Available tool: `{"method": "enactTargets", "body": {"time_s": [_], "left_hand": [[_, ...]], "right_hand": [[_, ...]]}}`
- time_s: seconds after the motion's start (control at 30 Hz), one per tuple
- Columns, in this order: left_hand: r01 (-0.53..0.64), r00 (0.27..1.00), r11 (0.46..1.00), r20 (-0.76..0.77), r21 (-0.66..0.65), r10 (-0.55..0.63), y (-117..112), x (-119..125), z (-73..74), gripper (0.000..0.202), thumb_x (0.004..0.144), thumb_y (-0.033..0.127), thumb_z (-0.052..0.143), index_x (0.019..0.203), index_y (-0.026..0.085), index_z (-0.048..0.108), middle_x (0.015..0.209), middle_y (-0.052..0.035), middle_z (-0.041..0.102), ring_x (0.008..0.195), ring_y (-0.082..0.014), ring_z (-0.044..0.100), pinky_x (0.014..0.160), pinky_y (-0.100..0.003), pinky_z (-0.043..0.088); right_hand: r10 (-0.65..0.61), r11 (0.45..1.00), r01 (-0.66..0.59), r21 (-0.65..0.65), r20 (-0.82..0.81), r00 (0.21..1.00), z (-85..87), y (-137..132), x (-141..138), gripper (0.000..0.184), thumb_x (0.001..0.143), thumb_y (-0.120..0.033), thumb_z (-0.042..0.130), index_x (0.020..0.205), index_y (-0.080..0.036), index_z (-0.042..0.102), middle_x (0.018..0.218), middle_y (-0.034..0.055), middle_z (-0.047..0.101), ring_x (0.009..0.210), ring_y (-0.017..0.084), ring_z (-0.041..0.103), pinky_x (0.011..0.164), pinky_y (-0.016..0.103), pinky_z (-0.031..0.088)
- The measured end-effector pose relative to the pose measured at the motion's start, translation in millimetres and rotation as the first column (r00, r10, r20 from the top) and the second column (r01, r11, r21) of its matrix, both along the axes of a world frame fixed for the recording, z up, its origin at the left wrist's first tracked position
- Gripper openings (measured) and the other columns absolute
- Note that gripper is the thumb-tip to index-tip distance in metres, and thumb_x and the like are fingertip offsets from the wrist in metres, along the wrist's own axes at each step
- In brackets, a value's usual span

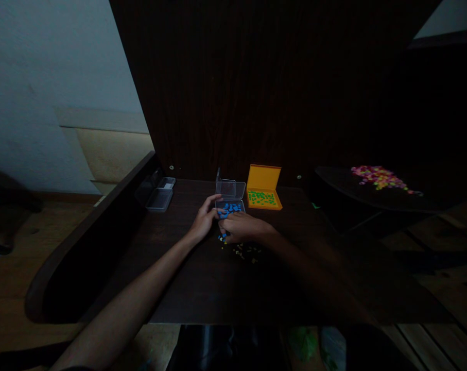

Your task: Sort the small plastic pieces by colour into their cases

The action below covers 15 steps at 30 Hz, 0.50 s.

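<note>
A clear plastic box (241,206) holding many small blue pieces (230,207) sits on the dark tabletop, its lid raised behind it. My left hand (203,222) is at the box's left side, with index finger and thumb at its edge. Just in front of the box, my right hand (241,227) bends over the table with finger and thumb close together around a small blue piece (224,235). Loose blue, yellow and pale pieces (248,251) are scattered beneath and beside it. The right palm hides part of the box's front.
Right of the clear box, an opened yellow case (264,178) holds green pieces (261,198). Another opened clear box (159,199) is at the left by the raised side panel (82,242). Pink and yellow pieces (382,178) are heaped on a dark surface at the right.
</note>
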State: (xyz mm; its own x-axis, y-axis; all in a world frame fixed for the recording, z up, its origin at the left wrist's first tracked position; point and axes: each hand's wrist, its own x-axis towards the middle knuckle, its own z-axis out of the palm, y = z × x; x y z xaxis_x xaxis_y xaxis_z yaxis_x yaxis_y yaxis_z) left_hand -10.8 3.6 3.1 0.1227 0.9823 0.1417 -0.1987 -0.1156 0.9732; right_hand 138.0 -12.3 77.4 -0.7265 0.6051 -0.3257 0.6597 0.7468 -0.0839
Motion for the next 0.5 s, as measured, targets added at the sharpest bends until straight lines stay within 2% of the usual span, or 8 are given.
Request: {"method": "enactTargets", "body": {"time_s": [0.3, 0.5], "left_hand": [[0.003, 1.000, 1.000, -0.003, -0.012, -0.003, -1.9, -0.3, 2.6, 0.057, 0.062, 0.010, 0.049, 0.118, 0.021, 0.056, 0.120, -0.0047, 0.061, 0.086, -0.0155, 0.062, 0.082, -0.029, 0.049], [-0.002, 1.000, 1.000, 0.007, -0.031, 0.002, -1.8, -0.6, 2.2, 0.056, 0.064, 0.011, 0.050, 0.119, 0.021, 0.057, 0.120, -0.0049, 0.061, 0.087, -0.0161, 0.063, 0.084, -0.030, 0.049]], "right_hand": [[0.021, 0.999, -0.021, 0.030, -0.006, 1.000, 1.4, -0.7, 0.4, 0.019, 0.082, -0.019, 0.058, 0.097, -0.014, 0.069, 0.098, 0.0145, 0.069, 0.093, 0.027, 0.064, 0.078, 0.034, 0.045], [0.029, 0.999, -0.028, 0.045, -0.028, 0.999, -5.0, 1.2, 0.9, 0.020, 0.084, -0.019, 0.055, 0.097, -0.014, 0.069, 0.099, 0.0154, 0.069, 0.093, 0.027, 0.064, 0.078, 0.034, 0.045]]}}
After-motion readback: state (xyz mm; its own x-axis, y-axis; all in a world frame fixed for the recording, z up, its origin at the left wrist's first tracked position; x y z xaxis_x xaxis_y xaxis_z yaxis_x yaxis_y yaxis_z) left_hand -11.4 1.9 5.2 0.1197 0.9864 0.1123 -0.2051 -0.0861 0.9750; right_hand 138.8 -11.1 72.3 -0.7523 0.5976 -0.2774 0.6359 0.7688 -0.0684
